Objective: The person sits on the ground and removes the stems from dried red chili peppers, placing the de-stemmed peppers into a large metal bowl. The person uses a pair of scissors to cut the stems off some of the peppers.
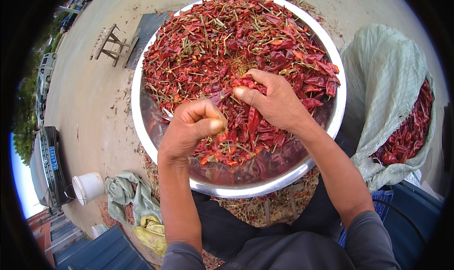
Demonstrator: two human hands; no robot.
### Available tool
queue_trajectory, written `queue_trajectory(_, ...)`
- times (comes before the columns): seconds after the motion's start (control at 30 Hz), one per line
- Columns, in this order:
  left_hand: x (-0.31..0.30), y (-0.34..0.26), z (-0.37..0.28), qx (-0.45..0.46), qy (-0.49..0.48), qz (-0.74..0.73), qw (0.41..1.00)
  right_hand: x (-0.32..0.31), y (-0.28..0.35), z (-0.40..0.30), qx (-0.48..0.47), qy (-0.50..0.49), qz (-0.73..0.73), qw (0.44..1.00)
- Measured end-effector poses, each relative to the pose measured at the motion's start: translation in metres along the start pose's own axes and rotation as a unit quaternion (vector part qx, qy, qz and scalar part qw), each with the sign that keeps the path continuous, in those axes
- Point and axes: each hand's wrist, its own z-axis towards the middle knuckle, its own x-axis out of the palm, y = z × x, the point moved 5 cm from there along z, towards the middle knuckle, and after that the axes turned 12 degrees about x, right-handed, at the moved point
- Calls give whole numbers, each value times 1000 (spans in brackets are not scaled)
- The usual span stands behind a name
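A wide, shiny metal basin stands before me, heaped with red dried chili pepper pieces and pale stems. Over its near half, my left hand is closed, thumb against bent fingers, on a small red chili piece. My right hand grips dried chili peppers between thumb and fingers, just above the heap. One long whole pepper hangs below that hand. Small yellow seeds show in a hollow beyond it. Beside the left hand a bright metal piece is mostly hidden.
At my right stands a pale woven sack with red peppers in its mouth. A white bucket, grey-green sacking and a yellow sack lie to the left. Farther off are a wooden stool and a parked car.
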Motion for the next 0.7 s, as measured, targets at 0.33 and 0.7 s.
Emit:
queue_trajectory(0.33,-33,76,31,125,-65,812,566,-6,3,11,67,21,192,979)
queue_trajectory(0.7,-11,40,23,106,2,623,775,-12,-3,-8,-139,-51,-153,977)
